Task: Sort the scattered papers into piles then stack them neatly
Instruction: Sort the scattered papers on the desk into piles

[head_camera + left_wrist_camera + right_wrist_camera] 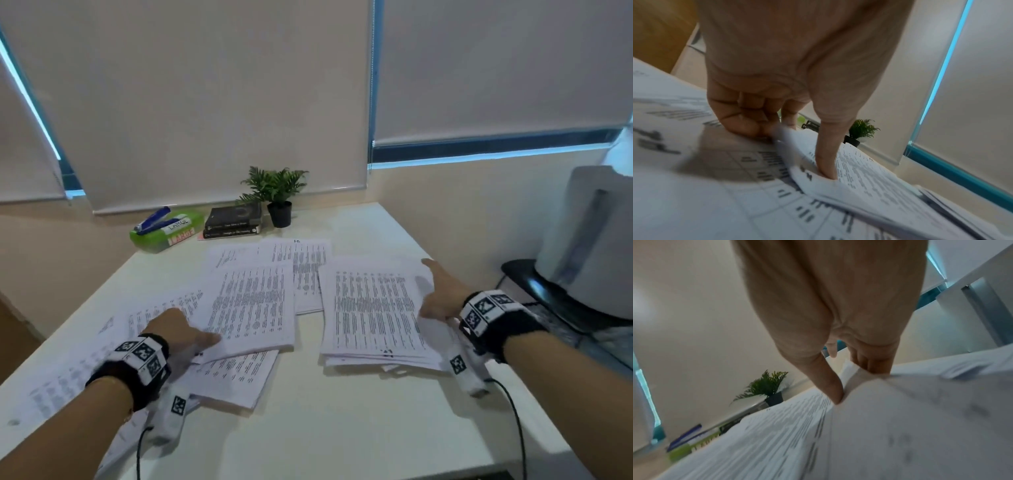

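Left hand [178, 334] pinches a sheet [251, 305]; right hand [440, 294] grips the pile's [373, 315] edge.

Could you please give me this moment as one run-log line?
left hand: pinches white printed sheet | right hand: grips right paper pile | loose sheets remain on white table

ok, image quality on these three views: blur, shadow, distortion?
Head view: fairly sharp, printed rows on the right paper pile show though not legibly; wide-angle bends the window blinds.
Left wrist view: near sheets smeared, left hand casts a shadow on the paper.
Right wrist view: heavy blur on the papers under the right hand; potted plant clearer.
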A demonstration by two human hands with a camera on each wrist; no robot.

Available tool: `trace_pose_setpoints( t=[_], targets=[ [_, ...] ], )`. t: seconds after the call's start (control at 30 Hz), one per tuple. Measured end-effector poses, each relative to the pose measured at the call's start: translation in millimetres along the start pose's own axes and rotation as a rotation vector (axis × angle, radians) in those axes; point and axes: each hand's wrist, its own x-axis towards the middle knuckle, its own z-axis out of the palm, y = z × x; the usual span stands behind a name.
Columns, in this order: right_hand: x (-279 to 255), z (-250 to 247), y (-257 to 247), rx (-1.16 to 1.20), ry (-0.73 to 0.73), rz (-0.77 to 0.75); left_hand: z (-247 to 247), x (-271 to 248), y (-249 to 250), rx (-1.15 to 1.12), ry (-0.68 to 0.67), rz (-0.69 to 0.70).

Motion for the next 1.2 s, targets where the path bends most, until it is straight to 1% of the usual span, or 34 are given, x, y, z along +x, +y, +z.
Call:
trace_pose_setpoints(
  t=[0.1, 0.13, 0.2, 0.3, 0.37, 0.4, 0.43, 0.47, 0.5, 0.53, 0.57, 0.63, 0.67, 0.7, 0.73, 0.77, 0.83, 0.87, 0.9, 0.93, 1.0, 1.03, 1.1, 1.2],
  targets=[
    [3, 7, -1, -0.17, 0.087, -0.039, -5, -3, 5, -0.034, -0.009, -0.009],
    [5, 9, -1, -0.224, 0.092, -0.04, -5, -4, 6, -0.05, 0.014, 0.011],
    [7, 11, 0, -0.295, 0.079, -0.019, -2, -7, 5, -0.146, 0.107, 0.052],
    [6, 14, -4, -0.417, 0.096, 0.018, -11, -18, 10, -0.428, 0.252, 0.072],
    [1, 18, -15, -0.452, 0.141, -0.007, -26, -31, 17, -0.663, 0.317, 0.093],
    [-4, 22, -23, -0.421, 0.165, -0.061, -33, -38, 22, -0.774, 0.332, 0.116],
    [-10, 26, -34, -0.347, 0.177, -0.133, -39, -46, 27, -0.859, 0.338, 0.139],
    [-18, 31, -46, -0.231, 0.158, -0.203, -42, -54, 32, -0.913, 0.336, 0.163],
    [-26, 38, -59, -0.076, 0.104, -0.251, -43, -62, 37, -0.946, 0.327, 0.185],
    [-37, 45, -74, 0.107, 0.021, -0.257, -43, -70, 41, -0.964, 0.311, 0.207],
    [-45, 55, -86, 0.304, -0.079, -0.223, -40, -76, 45, -0.967, 0.282, 0.231],
    [-59, 72, -105, 0.655, -0.268, -0.132, -29, -86, 48, -0.933, 0.182, 0.284],
    [-63, 80, -111, 0.794, -0.339, -0.111, -23, -90, 49, -0.898, 0.117, 0.304],
    [-63, 90, -113, 0.893, -0.369, -0.107, -16, -91, 47, -0.85, 0.062, 0.32],
    [-61, 100, -111, 0.941, -0.343, -0.112, -10, -91, 44, -0.792, 0.027, 0.331],
    [-59, 110, -108, 0.963, -0.296, -0.112, -6, -89, 40, -0.716, 0.025, 0.337],
    [-52, 130, -99, 0.899, -0.212, -0.078, -5, -79, 27, -0.492, 0.13, 0.322],
    [-50, 138, -94, 0.822, -0.191, -0.069, -8, -72, 19, -0.36, 0.194, 0.286],
    [-47, 145, -91, 0.757, -0.178, -0.061, -12, -64, 11, -0.247, 0.225, 0.232],
    [-47, 149, -90, 0.716, -0.166, -0.051, -15, -54, 2, -0.156, 0.21, 0.171],
    [-47, 154, -89, 0.686, -0.142, -0.034, -17, -35, -12, -0.018, 0.075, 0.064],
    [-46, 155, -90, 0.674, -0.135, -0.033, -15, -28, -16, 0.031, 0.008, 0.033],
    [-45, 158, -91, 0.649, -0.135, -0.038, -8, -19, -18, 0.04, -0.059, 0.023],
    [-44, 159, -91, 0.619, -0.144, -0.059, -1, -16, -14, -0.013, -0.072, 0.012]
  ],
)
